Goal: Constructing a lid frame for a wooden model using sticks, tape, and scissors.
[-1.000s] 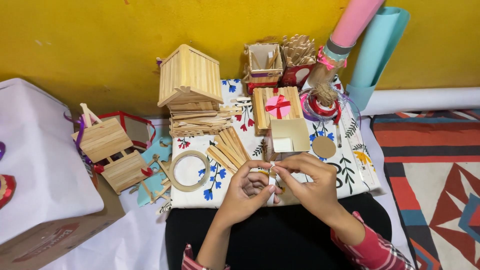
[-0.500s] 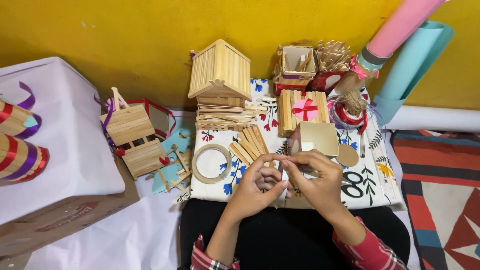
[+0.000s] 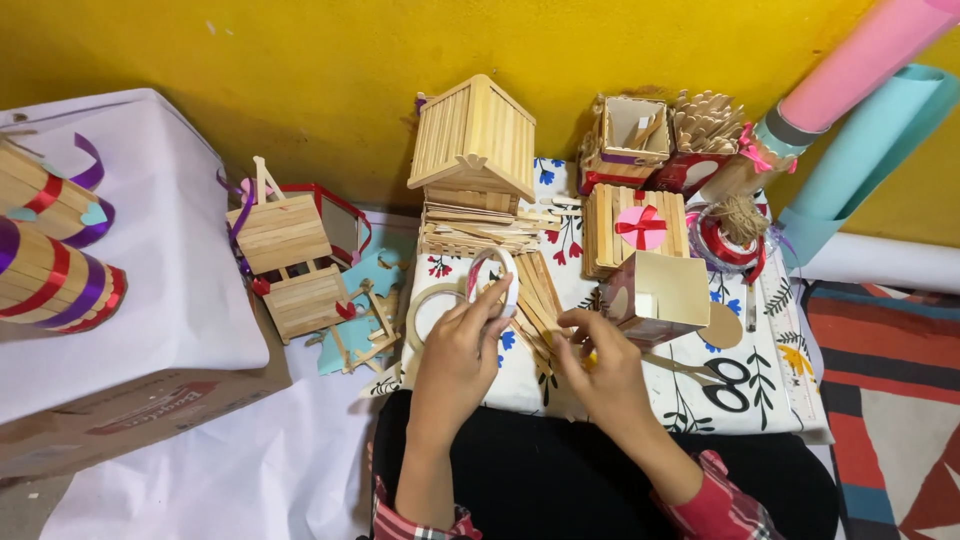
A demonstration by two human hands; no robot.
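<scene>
**Tape roll up in the left hand, right hand pinching something small**

So the left hand (image 3: 462, 350) has its fingers curled around a small white tape roll (image 3: 497, 278), holding it upright by the lower rim, so the ring pokes out above the fingertips with the hole facing the camera. The right hand (image 3: 603, 368) sits just beside it, a bit lower, thumb and fingers pinched together on something small with a bit of yellow showing; can't really tell what it is.

Right under and between both hands is a loose pile of popsicle sticks (image 3: 532, 300) lying on the floral cloth (image 3: 700, 395). A bigger tape ring (image 3: 432, 312) lies flat just behind the left hand's knuckles. Just past the right hand there's an open cardboard box (image 3: 662, 292) tipped on its side, and scissors (image 3: 712, 372) flat on the cloth near the wrist.

Further back a stick house (image 3: 472, 140) stands against the yellow wall, with a stick box with a red bow (image 3: 638, 228) to its right. Off to the left sits a stick easel thing (image 3: 285, 258).
</scene>
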